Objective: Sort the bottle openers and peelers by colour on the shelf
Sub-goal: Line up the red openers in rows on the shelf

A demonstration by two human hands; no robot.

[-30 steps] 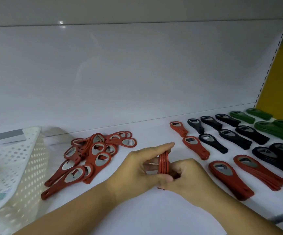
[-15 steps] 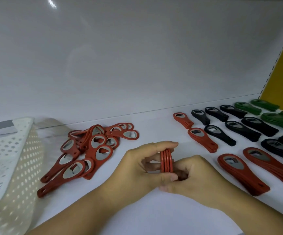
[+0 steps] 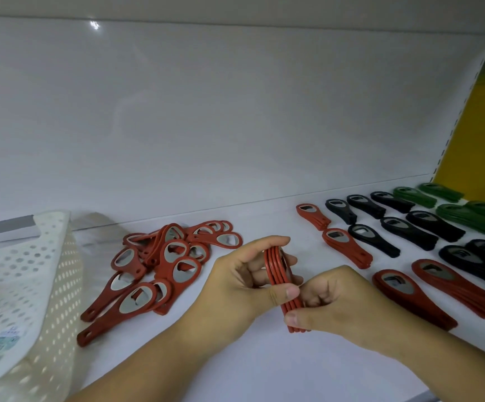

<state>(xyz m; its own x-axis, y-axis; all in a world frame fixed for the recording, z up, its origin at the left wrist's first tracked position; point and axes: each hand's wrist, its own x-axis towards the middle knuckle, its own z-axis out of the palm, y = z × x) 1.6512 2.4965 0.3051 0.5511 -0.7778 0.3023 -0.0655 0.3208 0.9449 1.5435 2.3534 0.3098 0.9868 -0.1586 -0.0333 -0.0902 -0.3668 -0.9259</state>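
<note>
A stack [image 3: 276, 265] of red openers is held on edge in both hands over the shelf [image 3: 264, 369].

The lower end of the stack is gripped by the right hand [image 3: 331, 303], its fingers curled round it and its thumb laid across the near side. The rounded upper part is clasped by the left hand [image 3: 235, 285], with the fingers wrapped over the top and the thumb pressed against the near edge. To the left, a white perforated basket [image 3: 17, 271] is seen lying at a tilt, and just beyond it a loose pile [image 3: 163, 265] of red openers is spread on the shelf. To the right, sorted red sets [image 3: 412, 297] are laid flat near the hands. Black sets [image 3: 418, 233] are ranged behind them, and green sets [image 3: 467, 214] are placed farthest back, by the white back panel [image 3: 235, 111].
</note>
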